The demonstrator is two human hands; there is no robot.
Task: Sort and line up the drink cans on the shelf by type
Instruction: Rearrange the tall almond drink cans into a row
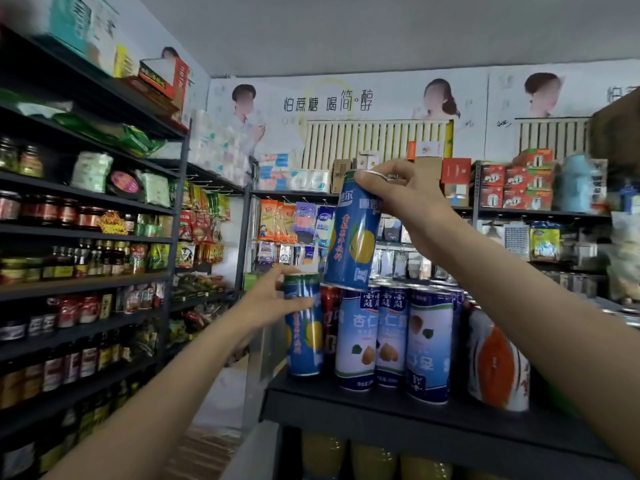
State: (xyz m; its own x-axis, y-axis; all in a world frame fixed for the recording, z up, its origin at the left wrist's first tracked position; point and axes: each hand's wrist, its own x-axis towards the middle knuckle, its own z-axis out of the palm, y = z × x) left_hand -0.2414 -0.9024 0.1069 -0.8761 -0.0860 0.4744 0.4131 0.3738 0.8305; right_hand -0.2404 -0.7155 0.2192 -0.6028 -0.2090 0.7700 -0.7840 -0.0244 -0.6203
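My right hand (401,195) grips the top of a blue pear-juice can (353,233) and holds it tilted in the air above the cans on the black shelf (363,410). My left hand (273,299) holds the upper part of a second blue pear-juice can (304,334) standing at the shelf's left end. Behind that one stands a red can (329,317). To its right stand three white-and-blue almond-drink cans (391,341), with more behind them. A white can with an orange picture (498,362) stands further right, partly hidden by my right forearm.
Yellow bottles (374,462) fill the level under the black shelf. Dark racks of jars and sauce bottles (79,258) line the left wall. An aisle floor (221,410) opens between them. Snack packets and boxes crowd the far racks (512,188).
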